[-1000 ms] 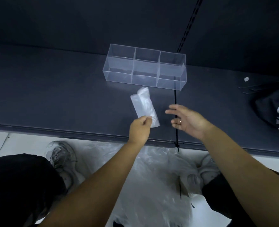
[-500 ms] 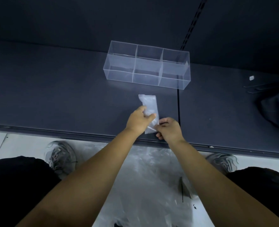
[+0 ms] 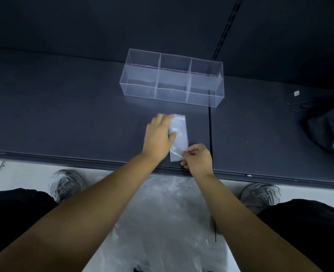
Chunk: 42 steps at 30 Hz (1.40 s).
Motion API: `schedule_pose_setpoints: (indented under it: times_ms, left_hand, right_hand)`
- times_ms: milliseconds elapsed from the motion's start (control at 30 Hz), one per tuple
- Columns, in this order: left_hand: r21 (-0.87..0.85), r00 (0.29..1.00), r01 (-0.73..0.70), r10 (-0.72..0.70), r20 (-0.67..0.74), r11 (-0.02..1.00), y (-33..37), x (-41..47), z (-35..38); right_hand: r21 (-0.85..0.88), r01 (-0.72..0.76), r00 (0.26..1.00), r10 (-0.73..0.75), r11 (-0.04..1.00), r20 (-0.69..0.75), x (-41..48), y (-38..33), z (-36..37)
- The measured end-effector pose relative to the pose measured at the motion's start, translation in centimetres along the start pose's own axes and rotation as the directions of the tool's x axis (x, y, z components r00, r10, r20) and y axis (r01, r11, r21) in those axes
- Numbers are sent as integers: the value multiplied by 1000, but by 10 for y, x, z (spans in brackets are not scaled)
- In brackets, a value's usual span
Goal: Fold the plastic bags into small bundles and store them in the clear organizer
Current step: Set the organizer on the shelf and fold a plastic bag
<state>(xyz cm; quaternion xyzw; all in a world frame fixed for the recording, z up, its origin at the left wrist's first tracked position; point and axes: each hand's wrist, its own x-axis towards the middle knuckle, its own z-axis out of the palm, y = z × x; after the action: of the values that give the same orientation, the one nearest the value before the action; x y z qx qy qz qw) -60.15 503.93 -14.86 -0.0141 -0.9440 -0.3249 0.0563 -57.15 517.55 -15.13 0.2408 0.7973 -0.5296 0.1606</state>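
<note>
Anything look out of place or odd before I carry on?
Nothing looks damaged. A loose heap of plastic bags lies on the floor between the shoes, off the table, and a small white scrap sits far right on it.

The organizer (image 3: 172, 83) is sitting at the back of the worktop (image 3: 64, 114); the folded bag (image 3: 180, 140) is lying before it, near the front edge. On the floor (image 3: 25, 173) below, more bags (image 3: 162, 222) are lying between two shoes (image 3: 66, 183).

Single head view, steeply downward, close above shelf (image 3: 64, 118) front edge.
</note>
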Motion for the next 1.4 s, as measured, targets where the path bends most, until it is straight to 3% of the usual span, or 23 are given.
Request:
schedule_pose_setpoints:
  times_ms: [100, 233, 467, 633, 900, 1000, 1067, 1133, 1200, 1300, 1400]
  left_hand:
    - [114, 969, -235, 224, 104, 965, -9, -34, 10]
    - [234, 931, -222, 134, 339, 947, -25, -48, 23]
    - [221, 937, -176, 94, 338, 959, -21, -49, 29]
    - [191, 931, -152, 76, 357, 970, -17, -44, 27]
    - [233, 801, -320, 131, 584, 918, -18, -15, 22]
    - [212, 811, -351, 183, 556, 912, -14, -11, 17]
    - [131, 859, -357, 271, 434, 925, -11, -17, 14]
    - [-23, 897, -302, 293, 331, 953, -8, -27, 11]
    - [-114, 900, -215, 242, 361, 970, -4, -38, 9]
    - [-75, 896, -204, 217, 388, 976, -3, -45, 12]
    - [-8, 909, -286, 274, 315, 958, 1, -43, 16]
  right_hand:
    - [29, 26, 1000, -25, 999, -12, -3, 2, 2]
    - [60, 59, 996, -54, 996, -72, -10, 5, 2]
    - [141, 66, 986, -44, 988, -158, -24, 21, -1]
    - [190, 48, 993, -25, 981, -119, -27, 21, -4]
    - [253, -24, 997, 43, 967, -67, -33, 19, -17]
    - [353, -114, 992, 126, 929, -11, -34, 14, -21]
    - [463, -184, 982, 186, 867, 42, -33, 9, -26]
    - [552, -233, 971, 226, 801, 81, -31, 2, -32]
    - [630, -293, 952, 281, 719, 122, -28, -5, -37]
    - [700, -406, 906, 355, 588, 228, -27, -11, -40]
    - [658, -480, 872, 398, 580, 285, -27, -13, -43]
